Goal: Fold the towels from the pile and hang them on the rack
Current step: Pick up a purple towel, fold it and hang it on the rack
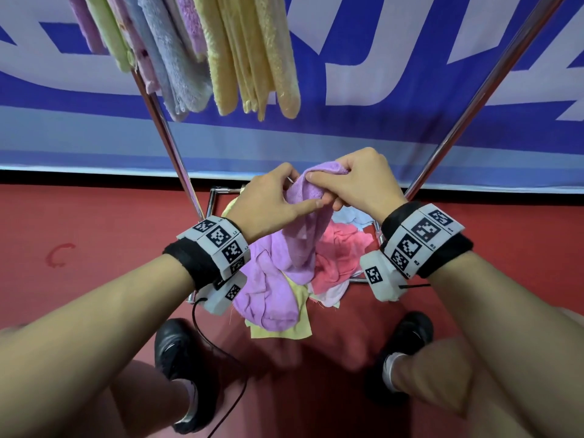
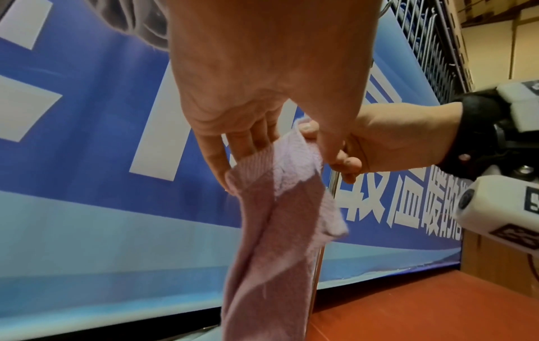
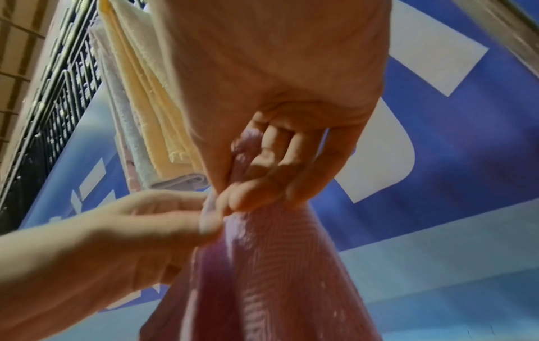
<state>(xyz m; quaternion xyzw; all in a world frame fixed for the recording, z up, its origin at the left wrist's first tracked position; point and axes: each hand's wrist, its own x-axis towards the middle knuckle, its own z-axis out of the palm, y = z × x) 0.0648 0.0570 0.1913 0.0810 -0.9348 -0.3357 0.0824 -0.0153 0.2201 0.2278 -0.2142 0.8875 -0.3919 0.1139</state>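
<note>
Purple towel (image 1: 305,216), soft ribbed terry, bunched, lifted above the pile (image 1: 284,289) | left hand (image 1: 268,203) and right hand (image 1: 357,181) close together, both pinching its top edge | folded fluffy towels (image 1: 221,52) already hang on the metal rack (image 1: 164,121) | crumpled pile remains.

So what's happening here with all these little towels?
A person is standing over a pile of towels on the base of a metal rack. Both hands hold one purple towel by its top edge: the left hand and the right hand pinch it close together while the rest hangs down toward the pile. It isn't folded yet. Several folded towels already hang on the rack above.
</note>
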